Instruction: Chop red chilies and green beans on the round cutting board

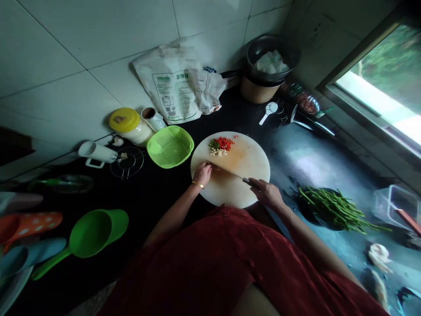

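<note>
A round white cutting board (253, 153) lies on the dark counter in front of me. My right hand (269, 194) grips the black handle of a kitchen knife (230, 172), whose blade points left across the board. Beside the blade's tip, my left hand (202, 173) rests on the board with its fingers curled together; what they hold, if anything, is too small to make out. Beyond the blade sit small piles of chopped red chili (224, 143), a chopped green vegetable (213, 145) and pale chopped pieces, perhaps garlic (218, 152).
A green basket (170, 147) stands left of the board, near a yellow-lidded jar (126, 123). Green beans (332, 206) lie heaped at the right. Farther left are a green ladle (90, 232) and a white mug (97, 152). Pots (263, 90) stand at the back.
</note>
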Tool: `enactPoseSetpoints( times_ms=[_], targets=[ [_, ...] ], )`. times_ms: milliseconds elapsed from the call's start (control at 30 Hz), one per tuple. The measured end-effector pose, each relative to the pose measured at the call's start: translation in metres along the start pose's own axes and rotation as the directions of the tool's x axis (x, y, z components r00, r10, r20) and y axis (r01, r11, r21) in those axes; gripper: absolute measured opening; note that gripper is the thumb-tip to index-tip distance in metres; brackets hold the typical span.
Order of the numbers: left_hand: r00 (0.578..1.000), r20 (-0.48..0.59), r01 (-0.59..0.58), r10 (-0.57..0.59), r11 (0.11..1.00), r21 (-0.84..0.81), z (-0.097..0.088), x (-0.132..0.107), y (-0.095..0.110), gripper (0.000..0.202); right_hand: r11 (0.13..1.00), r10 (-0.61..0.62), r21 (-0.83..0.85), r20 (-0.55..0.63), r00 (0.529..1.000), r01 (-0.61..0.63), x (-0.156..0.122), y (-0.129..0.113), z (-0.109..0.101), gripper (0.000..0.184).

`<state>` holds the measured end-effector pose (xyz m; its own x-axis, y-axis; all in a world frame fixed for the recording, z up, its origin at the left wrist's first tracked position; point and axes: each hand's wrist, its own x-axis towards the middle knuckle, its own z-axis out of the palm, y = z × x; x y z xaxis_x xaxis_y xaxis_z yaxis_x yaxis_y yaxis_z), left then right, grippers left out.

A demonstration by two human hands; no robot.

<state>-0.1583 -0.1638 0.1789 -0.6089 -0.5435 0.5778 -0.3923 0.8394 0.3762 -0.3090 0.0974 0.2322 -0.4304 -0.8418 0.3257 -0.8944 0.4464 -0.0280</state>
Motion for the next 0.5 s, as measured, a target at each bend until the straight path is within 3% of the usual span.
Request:
enactPoseSetpoints(
  times_ms=[100, 233, 367, 433, 500],
  targets=[
    [0.998, -0.05, 0.03, -0.03, 1.0, -0.007, -0.002, -0.015, -0.013, 0.03, 1.0, 0.0, -0.025, -0.013, 1.0, 0.0, 0.0, 0.002, 0.0, 0.042],
    [0.994, -0.044, 0.098, -0.096, 0.994, 0.052, 0.002, -0.016, -0.015, 0.033, 0.999, 0.01, -0.039, -0.019, 1.0, -0.01, 0.006, -0.004, 0.0, 0.042],
    [1.0, 0.015, 0.023, -0.022, 0.997, -0.08, 0.008, -0.014, -0.007, 0.024, 0.999, -0.03, -0.018, 0.006, 1.0, 0.03, 0.005, -0.011, 0.0, 0.042],
    [0.997, -0.082, -0.014, -0.005, 0.974, -0.228, 0.005, -0.019, -0.007, 0.024, 0.999, -0.033, 0.004, -0.008, 0.999, 0.034, 0.0, -0.012, 0.0, 0.042],
    [0.951, -0.293, -0.017, -0.098, 0.93, -0.367, -0.003, -0.025, -0.01, 0.026, 0.998, -0.055, 0.035, -0.037, 0.998, 0.056, -0.004, -0.013, -0.003, 0.042]
  ],
)
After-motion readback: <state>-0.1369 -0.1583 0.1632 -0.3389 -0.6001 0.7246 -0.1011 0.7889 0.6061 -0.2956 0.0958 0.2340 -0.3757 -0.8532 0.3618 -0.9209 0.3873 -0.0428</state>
